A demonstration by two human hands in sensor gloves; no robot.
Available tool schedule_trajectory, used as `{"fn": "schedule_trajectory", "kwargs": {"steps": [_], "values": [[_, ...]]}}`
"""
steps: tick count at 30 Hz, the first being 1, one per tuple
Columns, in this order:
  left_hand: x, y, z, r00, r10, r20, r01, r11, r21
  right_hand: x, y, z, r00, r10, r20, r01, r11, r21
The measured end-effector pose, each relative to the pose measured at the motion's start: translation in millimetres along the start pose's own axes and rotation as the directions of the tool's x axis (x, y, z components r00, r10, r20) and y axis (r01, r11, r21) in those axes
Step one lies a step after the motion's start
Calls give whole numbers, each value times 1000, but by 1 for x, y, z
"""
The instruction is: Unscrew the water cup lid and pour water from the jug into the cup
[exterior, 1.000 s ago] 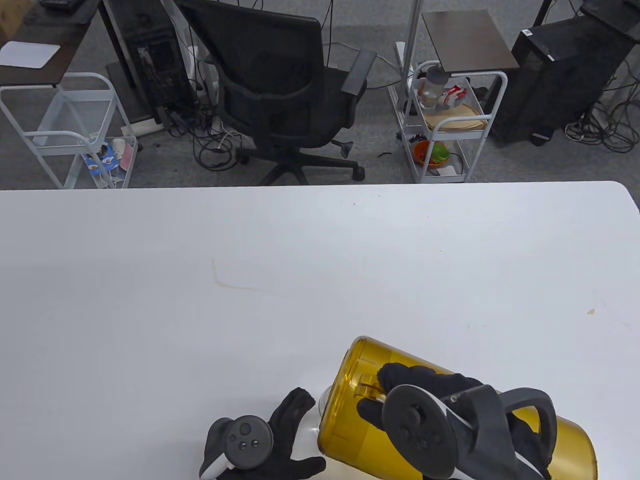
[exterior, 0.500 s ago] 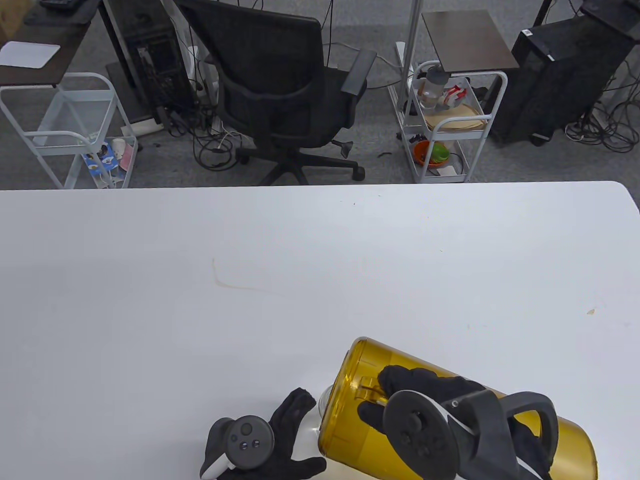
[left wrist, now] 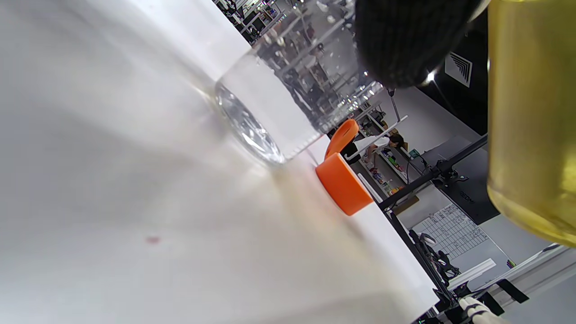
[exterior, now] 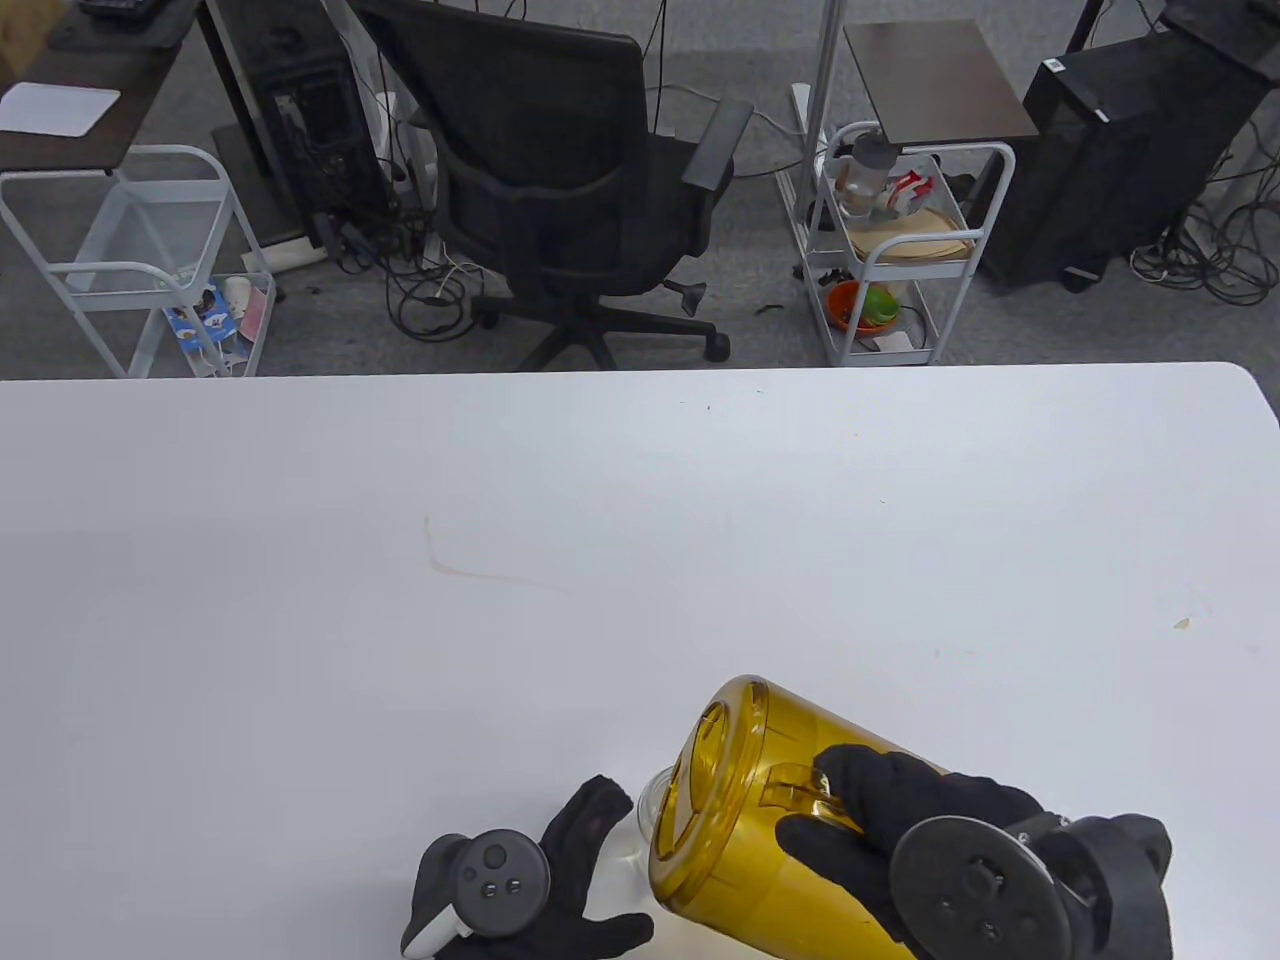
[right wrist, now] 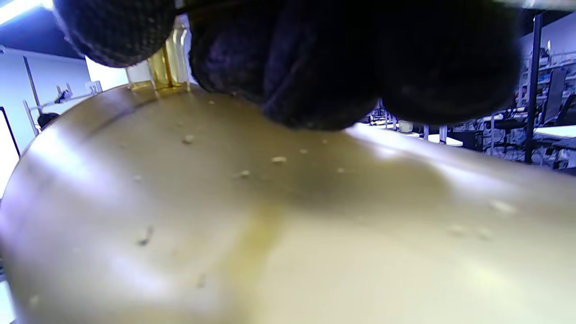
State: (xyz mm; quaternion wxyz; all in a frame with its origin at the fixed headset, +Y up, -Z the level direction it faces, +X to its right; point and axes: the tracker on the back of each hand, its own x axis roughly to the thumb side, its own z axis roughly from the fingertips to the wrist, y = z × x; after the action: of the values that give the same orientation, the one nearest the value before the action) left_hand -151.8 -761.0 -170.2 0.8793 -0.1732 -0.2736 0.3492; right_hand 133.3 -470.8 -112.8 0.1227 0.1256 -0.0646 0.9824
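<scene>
Table view: the fingers of the right hand were curled round the handle of the amber jug, gripping it so the jug could be tipped with its mouth toward the cup, whose rim showed just beside that mouth. The left hand lay with fingers spread and fairly straight beside the cup, apparently to steady it, though contact could not be confirmed. In the left wrist view, the clear cup stood upright on the white table, its orange lid already off and set near its base, leaving the opening free. No stream of water was discernible.
</scene>
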Motion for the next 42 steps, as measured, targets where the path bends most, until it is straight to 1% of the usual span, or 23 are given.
{"fn": "schedule_trajectory", "kwargs": {"steps": [8, 17, 21, 23, 25, 27, 29, 30, 31, 34, 36, 37, 38, 39, 42], "values": [[-1, 1, -1, 1000, 11, -12, -11, 1000, 1, -39, 15, 17, 986, -164, 2, 164, 985, -53], [-1, 2, -2, 1000, 19, -25, -19, 1000, -3, -67, 34, 32, 961, -275, 43, 278, 953, -120], [-2, 2, -1, 1000, 19, -25, -19, 1000, 4, -76, 40, 39, 959, -278, 58, 284, 942, -177], [-2, 3, -1, 1000, 18, -24, -17, 1000, 5, -82, 37, 43, 953, -297, 55, 302, 926, -229], [-2, 3, -2, 1000, 18, -23, -18, 1000, 5, -91, 30, 46, 941, -334, 56, 336, 899, -282], [-2, 3, -2, 999, 23, -25, -23, 1000, 1, -102, 22, 48, 913, -407, 33, 394, 855, -338], [-3, 3, -2, 999, 27, -27, -27, 1000, 0, -112, 14, 49, 864, -503, 14, 467, 790, -398], [-3, 3, -2, 999, 28, -27, -28, 1000, 1, -116, 11, 48, 837, -547, 22, 505, 755, -419], [-3, 3, -2, 999, 29, -28, -29, 1000, 1, -119, 8, 47, 820, -571, 24, 525, 735, -430], [-3, 3, -2, 999, 27, -35, -27, 1000, 8, -129, 2, 36, 739, -670, 76, 612, 620, -490], [-4, 4, -1, 999, 30, -39, -30, 999, 13, -134, 7, 23, 681, -724, 110, 673, 561, -482], [-4, 4, -1, 999, 32, -40, -31, 999, 16, -136, 15, 11, 625, -767, 142, 728, 509, -459], [-4, 4, -1, 999, 33, -41, -32, 999, 17, -136, 17, 7, 607, -780, 153, 745, 492, -450], [-4, 4, -1, 998, 35, -43, -34, 999, 19, -137, 25, -4, 570, -804, 170, 777, 460, -429], [-6, 5, -2, 997, 52, -50, -51, 998, 20, -137, 49, -35, 502, -845, 183, 827, 408, -386]]}}
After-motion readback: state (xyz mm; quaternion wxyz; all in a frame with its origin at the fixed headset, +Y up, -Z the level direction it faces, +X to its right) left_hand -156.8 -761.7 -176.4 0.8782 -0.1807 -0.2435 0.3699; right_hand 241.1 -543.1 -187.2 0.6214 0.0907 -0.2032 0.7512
